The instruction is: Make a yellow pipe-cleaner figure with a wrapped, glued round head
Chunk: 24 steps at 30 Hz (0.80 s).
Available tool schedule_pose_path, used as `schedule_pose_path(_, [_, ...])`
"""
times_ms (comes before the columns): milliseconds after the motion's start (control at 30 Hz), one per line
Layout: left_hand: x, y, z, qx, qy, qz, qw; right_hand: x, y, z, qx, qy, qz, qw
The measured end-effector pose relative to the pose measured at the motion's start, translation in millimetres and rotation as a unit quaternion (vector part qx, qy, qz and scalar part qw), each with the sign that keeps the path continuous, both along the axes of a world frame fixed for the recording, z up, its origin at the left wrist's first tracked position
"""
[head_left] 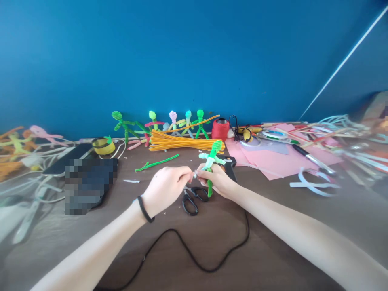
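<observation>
One green figure point(216, 148) clamped in right fingers point(203, 174); left fingers point(185, 174) pinched on white bit point(195, 176); red spool point(220, 131), dark core point(222, 121) inside.

Bright, diffuse light, blue wall point(169, 60) dimming toward upper right, faint soft shadows on brown table point(169, 262), washed-out highlights on green figure point(211, 161); side edges stretched and smeared, far-right clutter point(360, 149) perhaps strips, blocky pixels over dark object point(93, 182) at left
</observation>
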State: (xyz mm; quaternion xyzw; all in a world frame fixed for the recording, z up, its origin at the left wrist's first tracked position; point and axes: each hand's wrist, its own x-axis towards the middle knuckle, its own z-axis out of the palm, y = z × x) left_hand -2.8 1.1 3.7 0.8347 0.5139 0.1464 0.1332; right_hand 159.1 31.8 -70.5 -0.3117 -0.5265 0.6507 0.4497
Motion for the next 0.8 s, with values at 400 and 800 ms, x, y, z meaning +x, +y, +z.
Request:
schedule_pose_path(400, [-5.8,14.5,-20.4,-0.009,0.065,0.046,0.997,-2.7,-5.5,10.2,-0.093,0.101,0.05,0.989])
schedule_pose_path(800, [8.8,5.8,-21.2,-0.185,-0.07,-0.012,0.98,-4.3,-5.2,11.5,-0.088,0.111,-0.016,0.99])
